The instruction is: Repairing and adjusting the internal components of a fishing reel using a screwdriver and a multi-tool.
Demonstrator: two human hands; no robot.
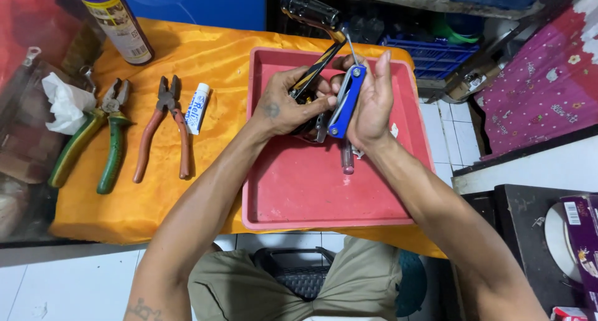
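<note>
My right hand (372, 103) grips a blue folding multi-tool (346, 101) above the red tray (299, 190), with a thin metal blade sticking up from its top. My left hand (286, 103) holds a screwdriver with a black and yellow shaft (319, 65) and a dark clear handle (308, 9) pointing away from me, its tip down by the multi-tool. Both hands touch each other over the tray. A small pink-handled tool (347, 158) lies on the tray below my hands.
On the orange cloth (205, 65) to the left lie green-handled pliers (93, 140), brown-handled pliers (163, 124), a small white tube (198, 108), crumpled tissue (65, 103) and a spray can (118, 22). A blue crate (430, 53) stands beyond the tray.
</note>
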